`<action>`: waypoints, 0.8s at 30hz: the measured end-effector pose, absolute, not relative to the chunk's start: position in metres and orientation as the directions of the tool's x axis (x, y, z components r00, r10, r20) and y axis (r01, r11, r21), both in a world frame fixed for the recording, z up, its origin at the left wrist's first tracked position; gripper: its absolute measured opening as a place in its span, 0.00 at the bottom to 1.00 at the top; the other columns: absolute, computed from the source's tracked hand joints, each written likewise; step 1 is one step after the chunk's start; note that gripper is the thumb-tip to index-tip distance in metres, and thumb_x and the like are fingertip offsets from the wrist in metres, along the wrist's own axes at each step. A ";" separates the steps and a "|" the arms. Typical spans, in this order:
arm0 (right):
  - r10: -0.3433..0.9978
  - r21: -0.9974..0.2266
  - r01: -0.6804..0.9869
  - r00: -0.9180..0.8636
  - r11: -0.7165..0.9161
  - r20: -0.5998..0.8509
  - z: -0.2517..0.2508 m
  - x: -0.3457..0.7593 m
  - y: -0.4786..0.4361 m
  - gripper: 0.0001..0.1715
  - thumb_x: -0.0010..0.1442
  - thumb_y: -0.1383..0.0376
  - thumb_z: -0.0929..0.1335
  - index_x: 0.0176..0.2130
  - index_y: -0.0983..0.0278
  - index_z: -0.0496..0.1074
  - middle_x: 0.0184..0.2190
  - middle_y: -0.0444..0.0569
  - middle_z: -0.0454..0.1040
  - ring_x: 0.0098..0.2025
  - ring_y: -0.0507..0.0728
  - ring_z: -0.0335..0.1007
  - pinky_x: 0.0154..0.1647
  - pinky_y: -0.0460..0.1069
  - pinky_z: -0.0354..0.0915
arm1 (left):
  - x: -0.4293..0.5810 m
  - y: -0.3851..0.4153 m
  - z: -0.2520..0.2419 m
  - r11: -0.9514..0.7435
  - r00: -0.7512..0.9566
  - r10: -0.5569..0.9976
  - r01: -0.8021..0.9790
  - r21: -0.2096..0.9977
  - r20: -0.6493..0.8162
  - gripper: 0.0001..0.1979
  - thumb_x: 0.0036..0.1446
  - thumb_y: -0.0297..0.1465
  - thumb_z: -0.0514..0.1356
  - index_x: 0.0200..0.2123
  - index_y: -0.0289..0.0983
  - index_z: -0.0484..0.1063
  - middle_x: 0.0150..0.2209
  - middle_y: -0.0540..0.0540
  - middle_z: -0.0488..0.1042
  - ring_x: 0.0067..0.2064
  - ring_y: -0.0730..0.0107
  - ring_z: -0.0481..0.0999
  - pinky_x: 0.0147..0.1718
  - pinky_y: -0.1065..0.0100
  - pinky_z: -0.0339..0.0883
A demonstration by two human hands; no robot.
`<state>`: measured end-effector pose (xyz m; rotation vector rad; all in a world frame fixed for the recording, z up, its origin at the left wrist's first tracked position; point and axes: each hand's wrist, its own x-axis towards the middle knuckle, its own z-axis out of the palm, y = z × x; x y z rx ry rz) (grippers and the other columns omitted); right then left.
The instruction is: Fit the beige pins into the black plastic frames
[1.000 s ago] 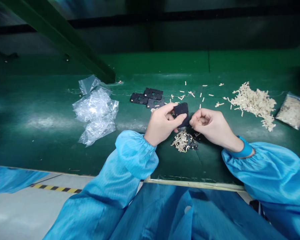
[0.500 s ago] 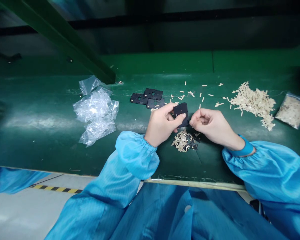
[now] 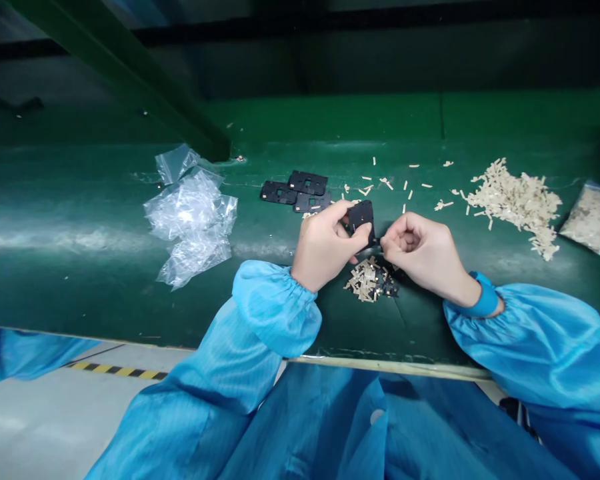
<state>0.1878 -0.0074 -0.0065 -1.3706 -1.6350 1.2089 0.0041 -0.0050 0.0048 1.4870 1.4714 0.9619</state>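
Observation:
My left hand (image 3: 325,247) is shut on a small black plate (image 3: 361,217) with a square cut-out, pinching it between thumb and fingers. My right hand (image 3: 420,255) is curled, its fingertips (image 3: 384,243) pinched at the plate's lower right edge. Whether they grip the plate or some small piece is hidden. Below both hands lies a small heap of beige strips mixed with black bits (image 3: 371,281). Several similar black plates (image 3: 300,191) lie flat just beyond my left hand. A large pile of beige strips (image 3: 515,207) spreads to the right, with loose strips scattered between it and my hands.
A clear zip bag of pale pieces (image 3: 593,220) lies at the far right. Crumpled clear plastic bags (image 3: 190,217) sit to the left on the green work surface (image 3: 80,287). A dark green beam (image 3: 125,73) crosses above, and the surface's front edge (image 3: 390,368) runs below my arms.
The view has tilted slightly. The black plate appears a little more upright in my left hand, and my right fingertips stay at its edge.

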 end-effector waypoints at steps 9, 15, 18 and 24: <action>0.972 -0.928 0.371 -0.225 0.025 -0.063 -0.005 0.188 -0.008 0.05 0.53 0.68 0.71 0.29 0.63 0.70 0.21 0.43 0.70 0.22 0.50 0.63 0.23 0.46 0.59 | 0.005 -0.006 0.005 0.005 0.025 1.000 0.398 0.917 -0.016 0.04 0.55 0.28 0.64 0.35 0.39 0.72 0.13 0.60 0.68 0.16 0.73 0.73 0.20 0.73 0.64; 0.964 -0.936 0.351 -0.249 -0.004 -0.097 -0.003 0.188 -0.008 0.05 0.52 0.68 0.72 0.29 0.64 0.71 0.21 0.42 0.70 0.22 0.49 0.62 0.23 0.46 0.59 | 0.005 -0.006 0.007 0.017 0.020 0.999 0.401 0.916 -0.027 0.04 0.55 0.28 0.64 0.35 0.38 0.73 0.14 0.60 0.68 0.16 0.74 0.73 0.20 0.73 0.64; 0.953 -0.943 0.331 -0.276 -0.023 -0.120 -0.002 0.188 -0.008 0.05 0.53 0.68 0.72 0.30 0.64 0.71 0.22 0.42 0.70 0.23 0.49 0.61 0.23 0.45 0.59 | 0.006 -0.006 0.008 0.021 0.020 0.999 0.403 0.915 -0.032 0.05 0.55 0.29 0.64 0.36 0.38 0.73 0.14 0.59 0.68 0.16 0.74 0.72 0.20 0.73 0.64; 0.939 -0.949 0.311 -0.309 -0.051 -0.152 0.001 0.190 -0.006 0.06 0.54 0.67 0.73 0.30 0.64 0.71 0.20 0.41 0.67 0.22 0.48 0.58 0.22 0.45 0.56 | 0.006 -0.005 0.007 0.013 0.028 0.999 0.386 0.922 -0.026 0.05 0.55 0.30 0.65 0.36 0.38 0.74 0.17 0.58 0.71 0.16 0.74 0.72 0.20 0.72 0.64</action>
